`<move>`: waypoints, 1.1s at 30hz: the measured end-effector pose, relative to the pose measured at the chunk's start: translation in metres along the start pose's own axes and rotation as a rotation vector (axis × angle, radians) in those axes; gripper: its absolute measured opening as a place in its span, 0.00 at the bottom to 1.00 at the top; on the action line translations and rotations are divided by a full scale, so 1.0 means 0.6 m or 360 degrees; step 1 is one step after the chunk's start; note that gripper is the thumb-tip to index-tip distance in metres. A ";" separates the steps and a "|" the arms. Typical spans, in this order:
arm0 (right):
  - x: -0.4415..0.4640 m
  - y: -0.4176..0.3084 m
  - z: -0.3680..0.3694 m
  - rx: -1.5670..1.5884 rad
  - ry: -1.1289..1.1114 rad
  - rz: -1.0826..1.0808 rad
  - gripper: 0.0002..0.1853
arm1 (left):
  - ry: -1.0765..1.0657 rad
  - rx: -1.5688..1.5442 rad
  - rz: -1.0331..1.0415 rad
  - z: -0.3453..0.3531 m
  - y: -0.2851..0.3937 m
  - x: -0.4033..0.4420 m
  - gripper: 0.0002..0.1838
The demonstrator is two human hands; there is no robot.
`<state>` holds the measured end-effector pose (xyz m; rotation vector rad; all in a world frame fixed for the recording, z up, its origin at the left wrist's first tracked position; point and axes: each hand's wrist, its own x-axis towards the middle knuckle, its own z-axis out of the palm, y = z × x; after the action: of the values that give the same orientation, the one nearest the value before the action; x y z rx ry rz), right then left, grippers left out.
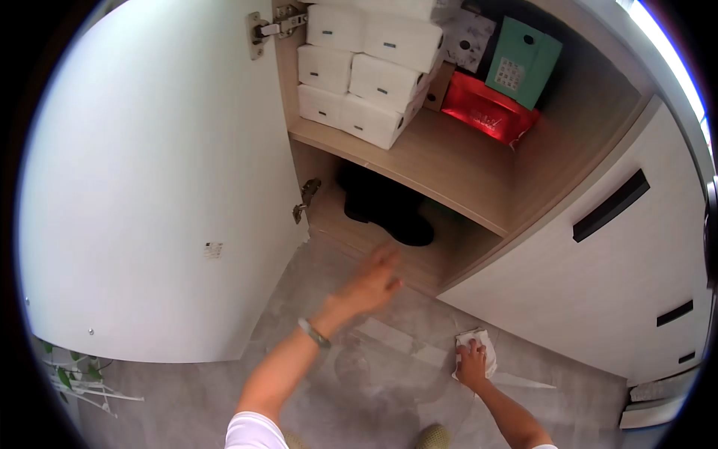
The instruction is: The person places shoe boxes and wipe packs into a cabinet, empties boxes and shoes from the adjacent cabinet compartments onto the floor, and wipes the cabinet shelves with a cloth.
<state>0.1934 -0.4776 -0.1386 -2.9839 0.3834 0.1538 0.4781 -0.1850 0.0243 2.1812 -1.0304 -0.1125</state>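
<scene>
My left hand (374, 283), a bracelet (314, 334) on its wrist, is held out over the floor in front of the cabinet's bottom compartment. Motion blurs its fingers, and nothing shows in it. Just beyond it, black shoes (396, 213) sit on the bottom board, partly in shadow. At the right, my right hand (472, 364) grips a crumpled white cloth (488, 346) against the floor, its fingers curved over the top; whether this is fabric or paper I cannot tell.
The white cabinet door (157, 187) stands open at the left. Stacked white tissue packs (359, 75), a green box (523, 63) and a shiny red bag (486, 111) fill the upper shelf (449, 172). White fronts with black handles (612, 206) are at right, a plant (71, 373) lower left.
</scene>
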 end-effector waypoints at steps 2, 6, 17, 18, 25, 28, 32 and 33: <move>0.021 0.024 0.000 0.0001 -0.0067 -0.0019 0.26 | 0.0412 0.0272 -0.0030 -0.007 -0.034 0.055 0.40; 0.072 0.042 -0.029 0.0322 -0.0457 -0.0034 0.21 | 0.0634 0.0702 -0.0118 -0.055 -0.080 0.147 0.43; 0.089 0.032 -0.034 0.0263 -0.0688 0.0202 0.22 | 0.0346 0.1162 -0.0168 -0.035 -0.095 0.149 0.26; 0.088 0.033 -0.032 0.0265 -0.0696 0.0205 0.22 | 0.0448 0.1116 -0.0227 -0.052 -0.068 0.154 0.27; 0.097 0.033 -0.040 0.0256 -0.0685 0.0197 0.22 | -0.0049 0.1213 -0.0459 -0.039 -0.106 0.272 0.36; 0.101 0.034 -0.041 0.0279 -0.0723 0.0218 0.22 | -0.0306 0.1081 -0.0486 -0.043 -0.123 0.293 0.27; 0.106 0.038 -0.035 0.0236 -0.0711 0.0187 0.22 | -0.0245 0.1301 -0.0391 0.006 -0.128 0.274 0.18; 0.105 0.034 -0.039 0.0243 -0.0727 0.0185 0.22 | -0.0145 0.1261 -0.0271 0.009 -0.127 0.250 0.15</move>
<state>0.2506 -0.5161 -0.1254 -2.6658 0.4831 0.7617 0.6270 -0.2609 0.0033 3.0015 -1.0461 0.1485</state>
